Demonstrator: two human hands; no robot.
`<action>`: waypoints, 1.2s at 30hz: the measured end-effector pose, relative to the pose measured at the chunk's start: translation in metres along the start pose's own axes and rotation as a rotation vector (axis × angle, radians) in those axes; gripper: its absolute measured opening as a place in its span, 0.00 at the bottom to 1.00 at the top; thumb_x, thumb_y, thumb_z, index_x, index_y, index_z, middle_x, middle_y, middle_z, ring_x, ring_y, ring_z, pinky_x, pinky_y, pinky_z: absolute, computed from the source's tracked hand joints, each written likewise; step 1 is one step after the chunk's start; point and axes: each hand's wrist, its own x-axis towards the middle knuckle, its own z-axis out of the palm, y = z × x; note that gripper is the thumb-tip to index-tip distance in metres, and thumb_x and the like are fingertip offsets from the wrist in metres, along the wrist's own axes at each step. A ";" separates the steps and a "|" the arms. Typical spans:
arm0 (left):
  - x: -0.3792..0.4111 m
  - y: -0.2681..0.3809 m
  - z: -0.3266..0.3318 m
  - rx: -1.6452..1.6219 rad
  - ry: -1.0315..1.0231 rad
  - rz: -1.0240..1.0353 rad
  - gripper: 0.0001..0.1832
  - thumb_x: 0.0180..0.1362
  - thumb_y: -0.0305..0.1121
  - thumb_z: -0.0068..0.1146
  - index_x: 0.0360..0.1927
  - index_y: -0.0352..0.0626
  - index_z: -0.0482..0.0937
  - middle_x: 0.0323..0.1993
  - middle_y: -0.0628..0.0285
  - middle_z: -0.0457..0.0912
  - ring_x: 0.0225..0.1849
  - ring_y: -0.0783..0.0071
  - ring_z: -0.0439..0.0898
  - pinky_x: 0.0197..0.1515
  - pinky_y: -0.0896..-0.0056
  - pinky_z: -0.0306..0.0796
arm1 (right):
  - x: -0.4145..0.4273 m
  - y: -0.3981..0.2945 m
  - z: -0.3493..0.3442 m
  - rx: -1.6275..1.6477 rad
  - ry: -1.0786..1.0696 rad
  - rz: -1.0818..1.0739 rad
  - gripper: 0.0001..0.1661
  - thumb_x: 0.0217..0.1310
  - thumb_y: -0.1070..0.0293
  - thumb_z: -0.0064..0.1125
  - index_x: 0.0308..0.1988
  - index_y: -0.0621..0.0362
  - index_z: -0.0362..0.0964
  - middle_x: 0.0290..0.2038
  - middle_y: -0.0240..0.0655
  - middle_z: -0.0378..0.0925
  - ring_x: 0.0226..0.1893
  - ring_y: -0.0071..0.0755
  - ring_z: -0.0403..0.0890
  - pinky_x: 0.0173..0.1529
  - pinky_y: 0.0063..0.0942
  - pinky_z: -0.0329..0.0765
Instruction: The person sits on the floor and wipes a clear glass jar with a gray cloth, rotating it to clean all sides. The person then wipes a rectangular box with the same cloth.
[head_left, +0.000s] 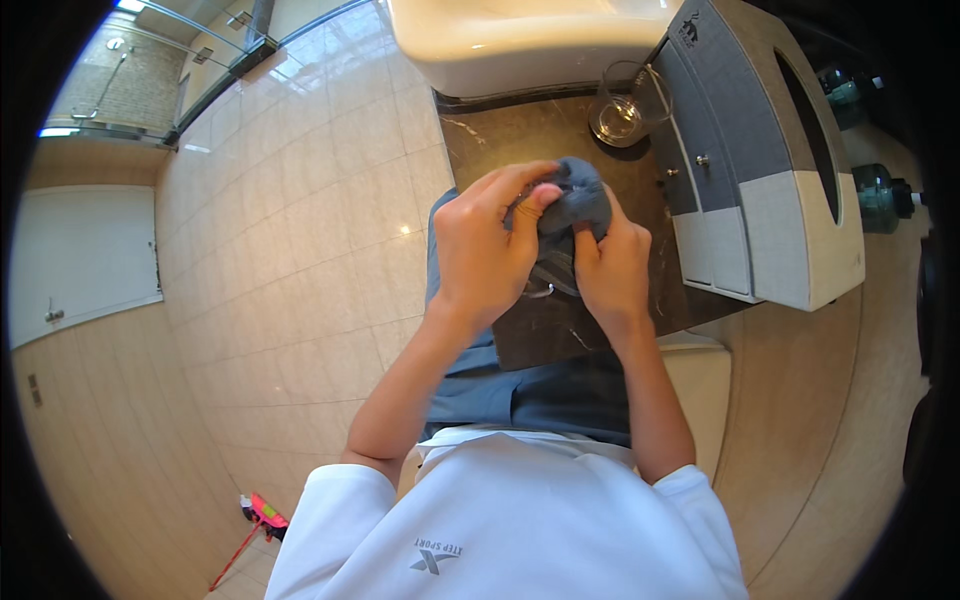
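A grey cloth (576, 196) is bunched up between my two hands, above the dark marble countertop (540, 345). My left hand (487, 236) grips its left side, with the thumb and fingers curled over it. On the other side my right hand (616, 259) holds the cloth's lower right edge, thumb pressed against it. Part of the cloth seems to hang between the wrists, and a small shiny curved thing (551, 289) shows below it; what it is I cannot tell. Beyond the cloth stands a clear glass tumbler (621, 124).
A white basin (525, 56) borders the counter at the far side. At the right stands a grey and white storage box (806, 240) with small knobs and a slot. Dark bottles (877, 199) are behind it. Tiled floor (300, 247) lies to the left.
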 end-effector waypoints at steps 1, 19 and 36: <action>0.000 0.000 0.005 -0.024 0.077 -0.001 0.10 0.62 0.28 0.59 0.45 0.37 0.83 0.33 0.56 0.85 0.33 0.75 0.84 0.37 0.78 0.75 | -0.002 0.003 0.007 0.077 0.067 0.014 0.18 0.61 0.76 0.53 0.52 0.64 0.72 0.36 0.55 0.80 0.39 0.58 0.82 0.40 0.37 0.76; 0.008 -0.015 -0.019 0.039 -0.311 0.047 0.11 0.56 0.21 0.60 0.42 0.38 0.84 0.36 0.56 0.85 0.36 0.70 0.85 0.39 0.77 0.77 | -0.002 0.018 0.001 -0.011 -0.159 -0.169 0.29 0.56 0.78 0.57 0.59 0.62 0.64 0.41 0.57 0.78 0.44 0.65 0.77 0.47 0.44 0.75; 0.001 -0.003 0.012 -0.665 0.218 -0.198 0.15 0.69 0.33 0.51 0.50 0.31 0.79 0.40 0.55 0.84 0.39 0.72 0.84 0.45 0.74 0.78 | -0.023 -0.010 0.031 0.535 0.235 0.083 0.11 0.64 0.76 0.51 0.45 0.65 0.74 0.38 0.33 0.81 0.40 0.23 0.79 0.48 0.23 0.73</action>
